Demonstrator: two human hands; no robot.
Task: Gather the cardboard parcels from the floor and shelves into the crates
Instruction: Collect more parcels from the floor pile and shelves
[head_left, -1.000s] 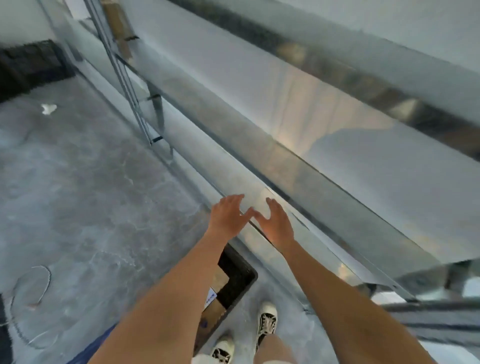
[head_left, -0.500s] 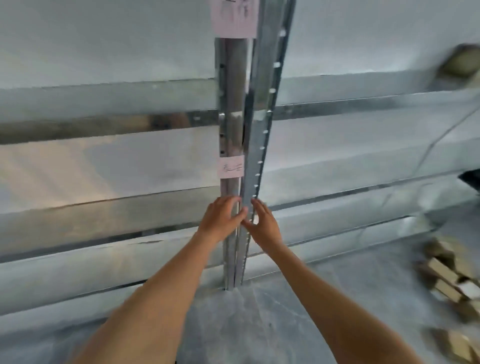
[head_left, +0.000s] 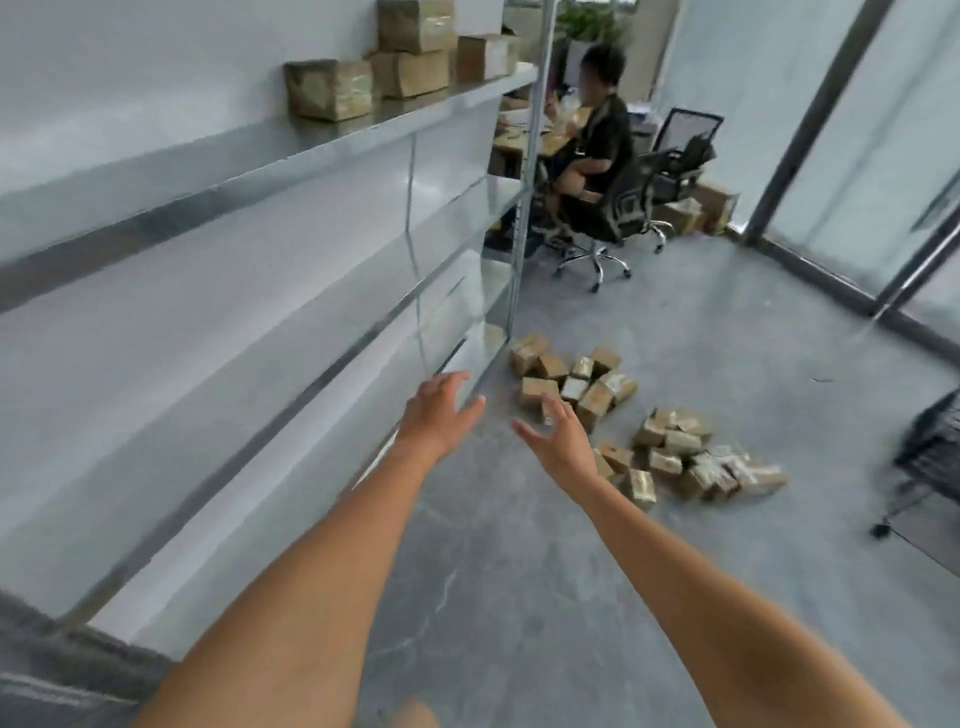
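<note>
Several small taped cardboard parcels lie in a loose pile on the grey floor (head_left: 576, 384), with a second cluster of floor parcels (head_left: 696, 462) further right. More parcels (head_left: 332, 88) stand on the top metal shelf at the upper left. My left hand (head_left: 436, 415) and my right hand (head_left: 558, 441) are both stretched forward with fingers spread, holding nothing, in the air short of the floor pile. No crate shows plainly.
Long metal shelving (head_left: 249, 156) runs along the left side. A person sits on an office chair (head_left: 613, 218) at a desk beyond the shelf end. A black wheeled frame (head_left: 924, 457) stands at the right edge. Glass partitions line the right.
The view has swung right, from a crate at my feet, past a shelf upright, to the aisle with the parcels. My hands have spread apart and stay empty.
</note>
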